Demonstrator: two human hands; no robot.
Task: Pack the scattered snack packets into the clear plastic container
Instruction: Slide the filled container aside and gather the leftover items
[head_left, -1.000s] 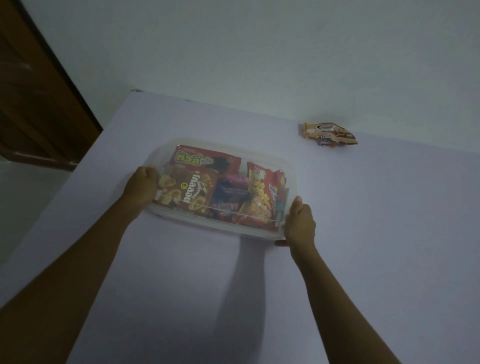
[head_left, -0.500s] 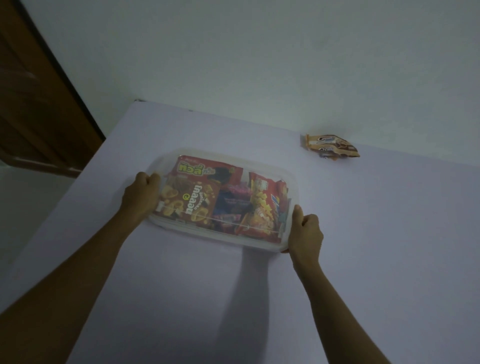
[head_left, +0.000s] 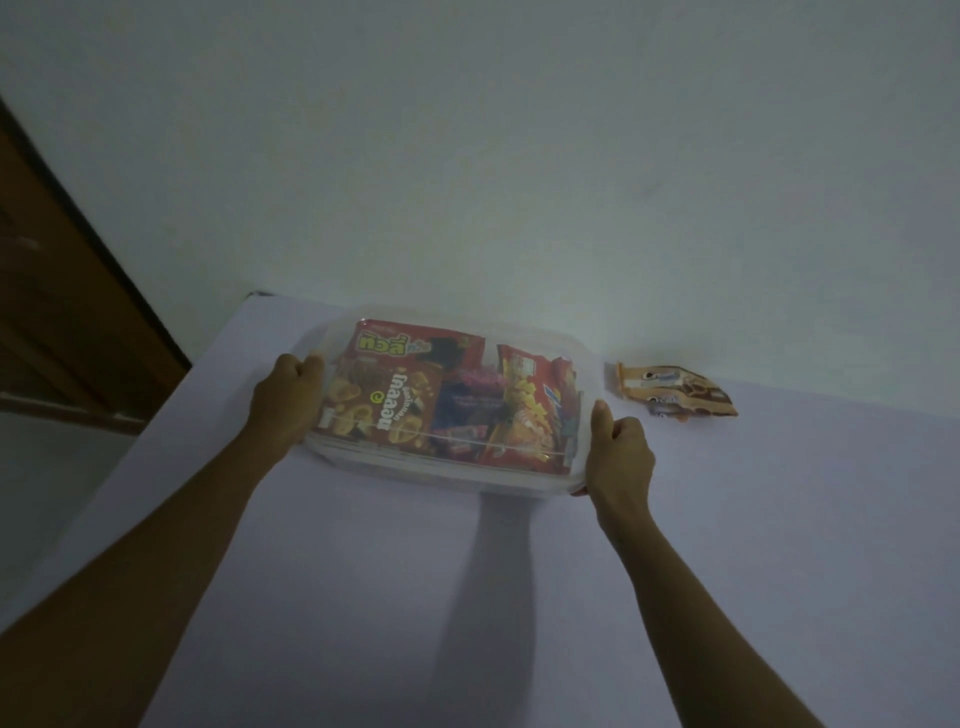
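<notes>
So, both hands clamp the clear container (head_left: 415, 470): left hand (head_left: 288, 400) curled round its left end, right hand (head_left: 621, 457) gripping the right end, thumb pointing up. Container is at the far side of the table (head_left: 415, 597), close to the wall (head_left: 519, 156), with snack packets (head_left: 410, 405) inside. One brown packet (head_left: 675, 389) lies loose just right of it, not touching

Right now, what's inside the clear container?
Visible in the clear container: red packet at the back, brown packet, dark purple packet, red-yellow packet at the right. They overlap, so anything beneath them is covered.
</notes>
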